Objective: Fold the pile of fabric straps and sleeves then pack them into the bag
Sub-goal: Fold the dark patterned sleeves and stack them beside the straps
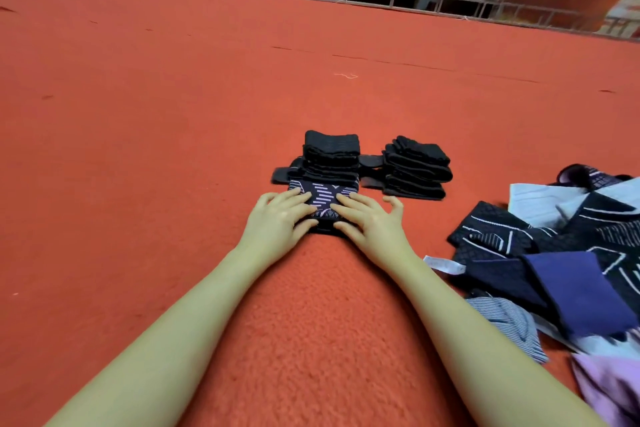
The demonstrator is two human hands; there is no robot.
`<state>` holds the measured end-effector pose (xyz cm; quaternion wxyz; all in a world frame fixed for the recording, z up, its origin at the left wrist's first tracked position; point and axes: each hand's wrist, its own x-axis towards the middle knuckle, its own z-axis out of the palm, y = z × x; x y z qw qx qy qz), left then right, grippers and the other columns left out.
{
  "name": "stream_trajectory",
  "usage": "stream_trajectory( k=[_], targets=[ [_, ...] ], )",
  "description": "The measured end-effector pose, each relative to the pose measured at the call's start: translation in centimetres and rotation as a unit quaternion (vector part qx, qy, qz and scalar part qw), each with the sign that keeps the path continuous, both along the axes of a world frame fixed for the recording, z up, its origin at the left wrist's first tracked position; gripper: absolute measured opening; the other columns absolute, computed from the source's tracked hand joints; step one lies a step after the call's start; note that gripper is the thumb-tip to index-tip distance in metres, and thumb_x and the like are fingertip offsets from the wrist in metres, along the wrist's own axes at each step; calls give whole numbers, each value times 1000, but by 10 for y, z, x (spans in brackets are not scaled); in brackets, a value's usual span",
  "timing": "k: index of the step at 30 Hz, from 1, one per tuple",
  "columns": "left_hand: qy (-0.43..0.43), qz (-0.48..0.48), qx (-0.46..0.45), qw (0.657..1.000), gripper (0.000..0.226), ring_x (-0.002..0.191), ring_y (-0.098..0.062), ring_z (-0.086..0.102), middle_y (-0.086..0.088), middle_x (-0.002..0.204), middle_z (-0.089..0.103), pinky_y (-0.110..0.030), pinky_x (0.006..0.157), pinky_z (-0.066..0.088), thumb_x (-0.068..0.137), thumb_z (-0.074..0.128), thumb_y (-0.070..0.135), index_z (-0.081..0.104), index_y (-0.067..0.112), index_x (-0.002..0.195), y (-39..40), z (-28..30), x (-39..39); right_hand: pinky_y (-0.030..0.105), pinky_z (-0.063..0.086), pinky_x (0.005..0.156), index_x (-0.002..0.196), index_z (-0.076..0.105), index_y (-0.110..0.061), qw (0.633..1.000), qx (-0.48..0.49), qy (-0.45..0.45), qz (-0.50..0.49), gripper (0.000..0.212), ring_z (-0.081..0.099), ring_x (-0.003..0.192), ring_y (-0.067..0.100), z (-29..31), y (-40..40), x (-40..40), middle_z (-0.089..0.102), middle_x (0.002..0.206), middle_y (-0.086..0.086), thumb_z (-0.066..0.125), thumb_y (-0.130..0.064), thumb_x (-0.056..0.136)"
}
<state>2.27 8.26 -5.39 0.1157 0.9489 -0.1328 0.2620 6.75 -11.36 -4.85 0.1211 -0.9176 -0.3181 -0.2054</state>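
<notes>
Sleeve (320, 199) half hidden under left hand (277, 218), right hand (369, 222).

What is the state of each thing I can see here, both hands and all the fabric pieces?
Left hand: open, fingers flat on the patterned sleeve.
Right hand: open, fingers spread, pressing the same sleeve.
Patterned sleeve: folded, lying flat on the red carpet under both hands.
Left black stack: folded, piled, just behind the sleeve.
Right black stack: folded, piled, leaning slightly.
Loose pile: unfolded, jumbled, at the right.
</notes>
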Motion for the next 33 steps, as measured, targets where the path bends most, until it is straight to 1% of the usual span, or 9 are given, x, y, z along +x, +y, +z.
stream_trajectory(
  k=[3, 6, 9, 12, 16, 23, 27, 30, 33],
  targets=[
    [42, 31, 10, 999, 38, 117, -22, 60, -2, 122, 66, -39, 94, 44, 87, 46, 42, 72, 18, 101, -8, 2, -9, 41, 2, 108, 144, 35, -41, 993, -80, 79, -33, 44, 19, 143, 6, 5, -1, -10, 24, 155, -19, 38, -45, 100],
    [105, 67, 30, 992, 41, 142, -16, 28, 4, 151, 38, -37, 112, 19, 97, 46, 41, 53, 24, 133, -17, 16, -21, 44, 7, 109, 149, 22, -40, 989, -93, 112, -35, 52, 18, 142, 12, 13, -6, -25, 14, 158, -15, 39, -42, 100],
    [102, 83, 51, 990, 50, 144, -15, 18, 2, 156, 26, -34, 113, 11, 98, 43, 41, 37, 26, 145, -27, 28, -38, 37, 12, 106, 151, 15, -38, 990, -66, 122, -33, 60, 23, 138, 16, 15, -21, -47, 15, 158, -13, 44, -38, 98],
    [100, 66, 31, 992, 51, 144, -16, 18, 2, 156, 25, -32, 112, 10, 98, 43, 39, 35, 26, 146, -48, 36, -64, 27, 16, 91, 146, 33, -32, 996, 15, 82, -17, 50, 37, 127, 16, 15, -42, -72, 36, 148, -9, 45, -32, 98],
    [116, 30, 23, 993, 48, 144, -13, 16, 5, 156, 25, -30, 110, 8, 99, 41, 39, 36, 26, 145, -91, 37, -93, 26, 18, 79, 116, 66, -21, 995, 99, -17, -22, 38, 49, 99, 12, 18, -77, -107, 64, 110, -5, 40, -31, 90],
    [151, -60, -55, 985, 42, 135, -16, 28, 5, 147, 40, -30, 101, 14, 97, 42, 39, 48, 25, 137, -170, 20, -129, 32, 24, 77, 102, 68, -14, 975, 131, -78, -161, 36, 45, 94, 15, 3, -149, -149, 67, 101, -1, 40, -25, 82],
    [176, -60, -82, 979, 43, 131, -15, 31, 9, 145, 41, -28, 97, 17, 100, 42, 37, 42, 24, 140, -203, 10, -133, 36, 29, 79, 111, 67, -11, 962, 114, -43, -244, 45, 55, 95, 25, -14, -164, -160, 66, 110, 5, 38, -32, 85],
    [191, -35, -77, 978, 49, 129, -17, 32, 7, 144, 41, -31, 98, 19, 99, 40, 40, 33, 25, 146, -212, 2, -134, 40, 38, 80, 116, 65, -8, 959, 90, -24, -269, 51, 59, 87, 32, -19, -163, -160, 63, 103, 10, 36, -36, 85],
    [190, -30, -80, 978, 53, 128, -18, 31, 8, 144, 39, -33, 99, 19, 100, 39, 42, 26, 26, 149, -212, -3, -134, 37, 26, 80, 109, 66, -11, 962, 99, -21, -253, 47, 55, 87, 33, -19, -163, -158, 58, 98, 11, 35, -36, 84]
  ],
)
